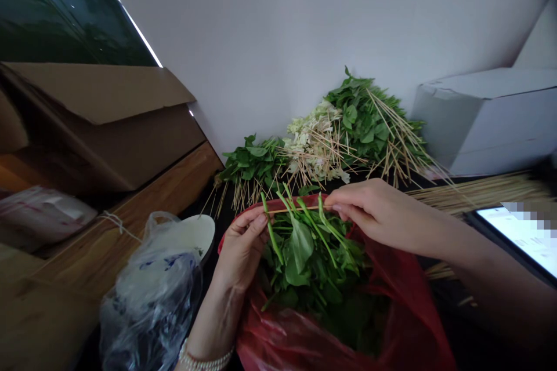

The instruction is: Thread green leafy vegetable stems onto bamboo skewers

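Note:
Between my two hands a thin wooden skewer [310, 207] lies level, with several green leafy stems [300, 246] threaded on it and hanging down. My left hand [247, 237] pinches a stem at the skewer's left end between thumb and fingers. At the other end, my right hand [365, 206] grips the skewer with closed fingers. Right below is an open red plastic bag [418, 307], filled with loose leafy greens [339, 295]. The stems' leaves overlap those in the bag, so I cannot tell them apart everywhere.
Against the wall lie piles of skewered greens [365, 122] and pale cabbage-like pieces [315, 133]. Bare skewers [491, 191] and a lit phone [517, 237] are on the right, near a white box [500, 116]. A bowl [202, 235], clear plastic bag [148, 295] and cardboard box [100, 127] stand left.

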`<state>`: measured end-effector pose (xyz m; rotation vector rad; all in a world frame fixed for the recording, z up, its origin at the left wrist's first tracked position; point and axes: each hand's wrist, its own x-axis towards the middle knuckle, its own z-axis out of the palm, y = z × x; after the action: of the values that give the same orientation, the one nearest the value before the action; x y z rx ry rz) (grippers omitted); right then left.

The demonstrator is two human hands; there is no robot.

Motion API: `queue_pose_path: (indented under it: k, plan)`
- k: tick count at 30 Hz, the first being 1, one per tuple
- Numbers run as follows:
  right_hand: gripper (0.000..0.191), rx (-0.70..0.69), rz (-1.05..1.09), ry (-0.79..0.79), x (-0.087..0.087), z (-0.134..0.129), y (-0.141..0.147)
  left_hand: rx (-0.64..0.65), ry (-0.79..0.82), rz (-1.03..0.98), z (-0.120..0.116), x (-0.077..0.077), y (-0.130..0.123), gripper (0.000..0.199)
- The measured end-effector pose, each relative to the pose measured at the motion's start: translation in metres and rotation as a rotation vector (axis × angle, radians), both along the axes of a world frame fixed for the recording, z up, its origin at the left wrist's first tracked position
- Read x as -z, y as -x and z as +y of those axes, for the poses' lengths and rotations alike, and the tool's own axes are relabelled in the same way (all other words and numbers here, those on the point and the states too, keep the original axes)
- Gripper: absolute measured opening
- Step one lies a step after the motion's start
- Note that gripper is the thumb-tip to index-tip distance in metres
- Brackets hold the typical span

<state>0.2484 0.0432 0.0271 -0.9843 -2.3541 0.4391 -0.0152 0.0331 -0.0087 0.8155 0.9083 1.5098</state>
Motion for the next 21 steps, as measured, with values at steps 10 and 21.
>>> queue_pose_path:
  k: [10, 21]
  plan:
    - [0.022, 0.016, -0.012, -0.014, 0.001, 0.002, 0.002, 0.028, 0.027, -0.043, 0.001, 0.002, 0.002, 0.037]
    - [0.025, 0.054, -0.021, -0.036, -0.004, -0.009, 0.008, 0.036, 0.033, -0.013, 0.002, 0.003, 0.003, 0.038]
